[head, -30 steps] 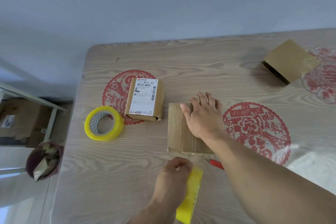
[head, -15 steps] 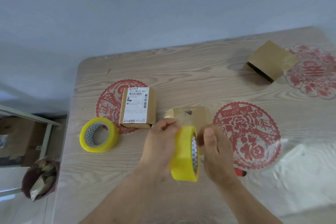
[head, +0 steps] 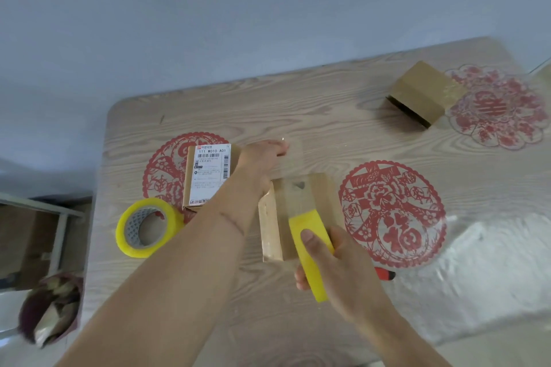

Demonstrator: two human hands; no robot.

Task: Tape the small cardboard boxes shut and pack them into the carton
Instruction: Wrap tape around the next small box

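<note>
while your right hand (head: 337, 265) grips the yellow tape roll (head: 310, 247) over the near edge of the box (head: 325, 197), your left hand (head: 262, 158) pinches the clear tape end (head: 293, 152) beyond the box's far edge, the strip stretched over its top. the box sits mid-table (head: 328, 104), towards the near edge. a labelled box (head: 208, 176) lies just left of it, a spare roll (head: 147, 226) near the left edge, a third box (head: 420, 92) by the far right corner.
</note>
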